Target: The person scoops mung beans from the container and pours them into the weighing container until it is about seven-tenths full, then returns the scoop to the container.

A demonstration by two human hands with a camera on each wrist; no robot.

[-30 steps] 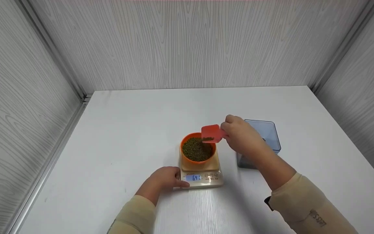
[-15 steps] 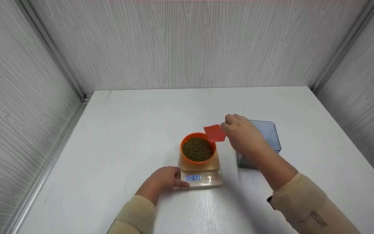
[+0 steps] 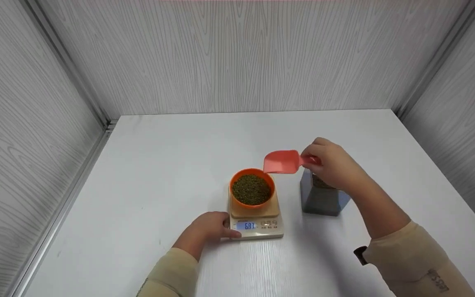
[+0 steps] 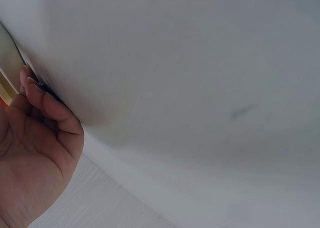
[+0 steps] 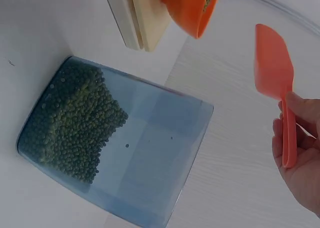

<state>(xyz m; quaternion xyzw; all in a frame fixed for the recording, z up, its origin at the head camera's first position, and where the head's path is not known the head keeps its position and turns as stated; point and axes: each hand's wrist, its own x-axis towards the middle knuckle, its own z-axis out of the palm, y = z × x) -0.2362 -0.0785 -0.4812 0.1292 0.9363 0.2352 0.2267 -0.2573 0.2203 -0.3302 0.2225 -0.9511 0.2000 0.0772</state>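
Observation:
My right hand grips the handle of a red scoop, held above and between the bowl and the container. The scoop's blade looks bare in the right wrist view. My left hand holds the left front corner of a kitchen scale, thumb at the front edge and fingers along the side; in the left wrist view the fingers bend against that side. On the scale sits an orange bowl of small green beans. To its right, a clear bluish container is partly filled with green beans.
Everything stands on a white table. Grey wood-grain panels enclose it at the back and both sides. The scale's lit display faces my side, and the container stands a short way from the scale's right edge.
The scoop was tilted over the bowl with beans in it; it then emptied and has moved right, away from the bowl. The display reading rose. My left hand stayed put.

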